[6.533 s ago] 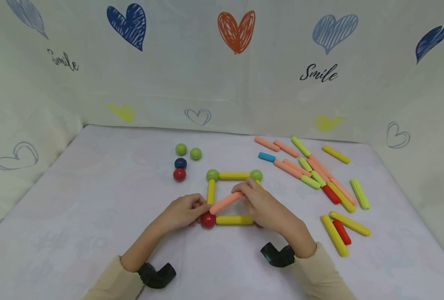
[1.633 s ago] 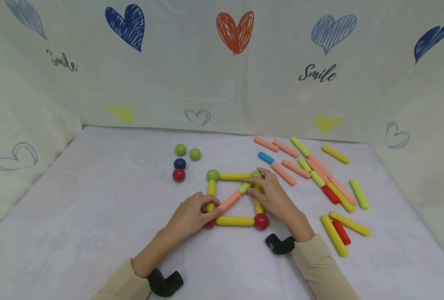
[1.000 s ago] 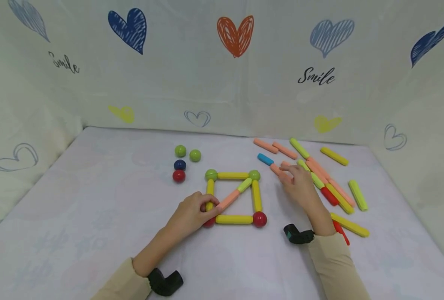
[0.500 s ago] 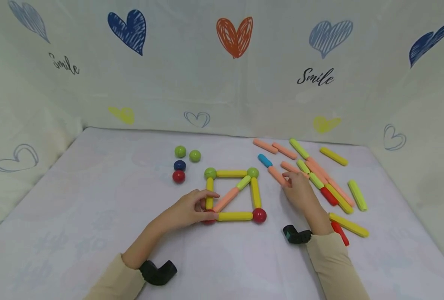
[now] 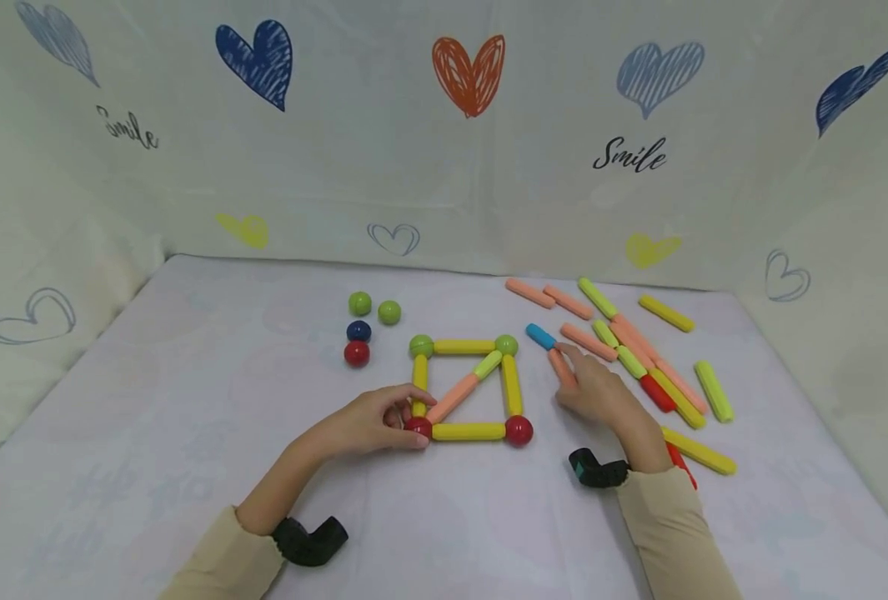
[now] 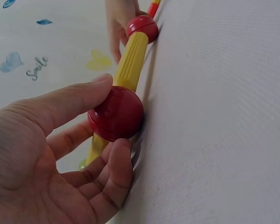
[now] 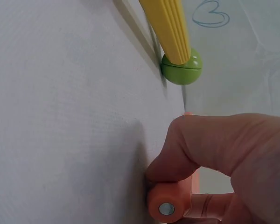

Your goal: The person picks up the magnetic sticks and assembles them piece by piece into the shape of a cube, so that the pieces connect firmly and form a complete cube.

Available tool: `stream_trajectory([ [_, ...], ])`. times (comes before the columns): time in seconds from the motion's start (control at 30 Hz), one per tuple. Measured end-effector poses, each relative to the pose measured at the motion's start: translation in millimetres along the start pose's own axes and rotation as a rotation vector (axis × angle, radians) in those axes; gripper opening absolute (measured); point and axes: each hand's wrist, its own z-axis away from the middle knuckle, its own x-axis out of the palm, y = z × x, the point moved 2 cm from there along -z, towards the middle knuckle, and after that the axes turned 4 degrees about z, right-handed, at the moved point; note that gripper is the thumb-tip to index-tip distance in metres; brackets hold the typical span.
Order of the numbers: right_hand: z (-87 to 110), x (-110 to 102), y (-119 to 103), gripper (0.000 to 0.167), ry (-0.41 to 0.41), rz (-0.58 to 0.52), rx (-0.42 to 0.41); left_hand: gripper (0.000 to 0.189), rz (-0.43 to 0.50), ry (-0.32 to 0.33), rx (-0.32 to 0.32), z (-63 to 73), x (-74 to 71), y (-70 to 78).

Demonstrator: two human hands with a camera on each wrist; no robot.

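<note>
In the head view, yellow magnetic rods (image 5: 469, 432) and balls form a square, with two green balls (image 5: 506, 345) at the far corners. A salmon rod (image 5: 453, 398) and a short light-green rod (image 5: 489, 365) lie diagonally inside it. My left hand (image 5: 368, 421) holds the near-left red ball (image 6: 116, 114) between thumb and fingers; the left wrist view shows this closely. To the right of the square, my right hand (image 5: 601, 392) pinches another salmon rod (image 5: 560, 368); the right wrist view shows its metal-tipped end. A blue rod (image 5: 540, 336) lies just beyond those fingers.
A loose pile of salmon, light-green, yellow and red rods (image 5: 661, 392) spreads across the right side of the table. Loose green, blue and red balls (image 5: 357, 353) sit behind the square, to the left. A white cloth backdrop (image 5: 338, 167) rises behind the table.
The salmon rod held earlier now lies diagonally with a light-green rod. My right hand has moved right to another salmon rod, and the blue rod has shifted. My left hand has moved onto the red ball.
</note>
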Motion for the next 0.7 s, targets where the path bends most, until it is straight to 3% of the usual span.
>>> stream_trajectory([
  [0.17,1.3,2.7,2.3,0.081,-0.025,0.002,0.019,0.043,0.007,-0.002,-0.002,-0.3,0.8,-2.3],
  [0.37,4.4,-1.2,2.5,0.08,0.036,-0.128,0.03,0.043,0.005,0.015,0.005,-1.0,1.2,-1.8],
  [0.53,9.6,-12.0,-1.1,0.07,0.142,-0.22,0.034,0.043,0.009,0.027,-0.003,-1.2,0.9,-1.4],
  [0.7,20.5,-22.4,-15.4,0.041,0.215,-0.337,-0.063,0.042,0.013,0.021,-0.006,-0.9,0.5,-1.1],
])
